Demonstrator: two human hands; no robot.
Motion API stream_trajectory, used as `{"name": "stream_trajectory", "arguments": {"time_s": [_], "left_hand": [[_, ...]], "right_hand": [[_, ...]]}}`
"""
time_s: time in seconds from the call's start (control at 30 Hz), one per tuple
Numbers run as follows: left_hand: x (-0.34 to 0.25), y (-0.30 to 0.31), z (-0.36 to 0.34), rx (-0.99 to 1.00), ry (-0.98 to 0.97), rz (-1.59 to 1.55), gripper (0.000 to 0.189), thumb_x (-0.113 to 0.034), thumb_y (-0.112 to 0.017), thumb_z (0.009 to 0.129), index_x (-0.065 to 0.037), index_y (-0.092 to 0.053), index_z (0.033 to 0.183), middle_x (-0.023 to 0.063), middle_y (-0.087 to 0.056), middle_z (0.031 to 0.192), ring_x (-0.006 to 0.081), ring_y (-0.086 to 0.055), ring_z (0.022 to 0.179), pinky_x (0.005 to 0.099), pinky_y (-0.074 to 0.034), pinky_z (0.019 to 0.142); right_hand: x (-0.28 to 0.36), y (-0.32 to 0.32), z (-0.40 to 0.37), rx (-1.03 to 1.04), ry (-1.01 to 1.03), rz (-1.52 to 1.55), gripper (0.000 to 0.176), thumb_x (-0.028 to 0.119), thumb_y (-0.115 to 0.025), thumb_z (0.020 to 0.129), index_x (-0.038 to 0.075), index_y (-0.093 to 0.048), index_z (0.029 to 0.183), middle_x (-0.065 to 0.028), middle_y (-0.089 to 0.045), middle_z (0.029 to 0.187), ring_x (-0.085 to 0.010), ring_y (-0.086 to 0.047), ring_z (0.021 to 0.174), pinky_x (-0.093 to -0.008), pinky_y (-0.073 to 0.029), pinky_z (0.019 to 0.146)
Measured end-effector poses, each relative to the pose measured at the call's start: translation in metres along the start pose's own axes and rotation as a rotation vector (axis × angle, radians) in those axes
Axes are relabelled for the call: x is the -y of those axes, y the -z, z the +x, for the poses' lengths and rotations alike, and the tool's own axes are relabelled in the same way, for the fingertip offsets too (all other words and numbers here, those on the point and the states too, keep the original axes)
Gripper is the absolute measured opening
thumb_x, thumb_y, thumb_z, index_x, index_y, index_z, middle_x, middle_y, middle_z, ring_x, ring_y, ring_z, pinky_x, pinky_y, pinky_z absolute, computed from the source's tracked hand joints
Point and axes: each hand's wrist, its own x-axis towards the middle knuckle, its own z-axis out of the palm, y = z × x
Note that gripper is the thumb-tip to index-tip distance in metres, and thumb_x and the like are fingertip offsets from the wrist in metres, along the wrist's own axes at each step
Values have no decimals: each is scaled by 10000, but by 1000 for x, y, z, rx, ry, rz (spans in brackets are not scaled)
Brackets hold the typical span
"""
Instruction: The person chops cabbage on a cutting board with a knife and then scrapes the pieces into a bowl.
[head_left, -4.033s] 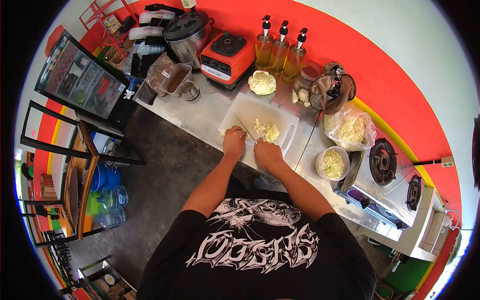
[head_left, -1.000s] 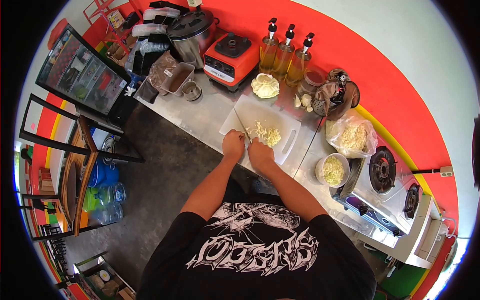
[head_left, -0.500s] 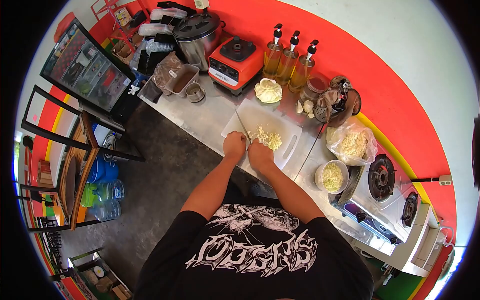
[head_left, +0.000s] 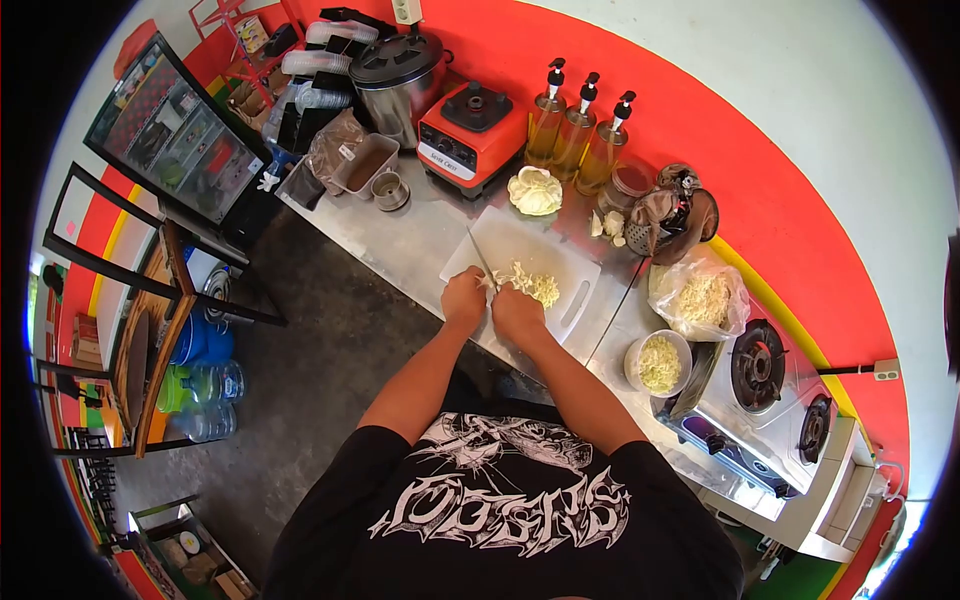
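On board (head_left: 560,250), hands (head_left: 463,298) adjacent, apparently knuckles-up.

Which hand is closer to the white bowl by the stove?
Right. The right hand sits on the cutting board, on the side toward the white bowl; the left hand, gripping the knife, lies farther off, beyond it.

an orange blender base (head_left: 470,125) stands at the back of the steel counter (head_left: 400,235). a big metal pot (head_left: 398,75) is at its left and three pump bottles (head_left: 578,125) of yellow liquid at its right. a pale cabbage piece (head_left: 535,190) lies before the bottles. further right are a clear bag (head_left: 700,297) of shreds, a white bowl (head_left: 657,362) of shreds and a gas stove (head_left: 765,400).
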Motion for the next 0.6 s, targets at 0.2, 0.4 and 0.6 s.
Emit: {"name": "stream_trajectory", "arguments": {"time_s": [0.2, 0.4, 0.6], "left_hand": [[-9, 7, 10, 61, 63, 13, 86, -168, -717, 848, -124, -773, 895, 121, -750, 917, 347, -720, 880, 440, -570, 795], [-7, 5, 14, 77, 63, 55, 112, -178, -706, 840, -129, -785, 902, 143, -745, 902, 360, -720, 878, 441, -577, 800], [-8, 5, 15, 85, 70, 38, 124, -164, -690, 837, -134, -788, 907, 149, -745, 912, 371, -718, 872, 454, -579, 792]], "right_hand": [[6, -13, -21, 7, -87, 8, 319, 205, -465, 985, -63, -541, 1141, -268, -720, 991, -410, -719, 936, -509, -559, 840], [5, 0, 4, -5, -19, -6, 274, 185, -458, 993, -40, -526, 1133, -277, -712, 1025, -406, -718, 946, -511, -555, 852], [-1, -8, -13, 20, -45, -10, 289, 221, -461, 1006, -32, -521, 1132, -280, -708, 1031, -417, -714, 944, -505, -556, 838]]}}
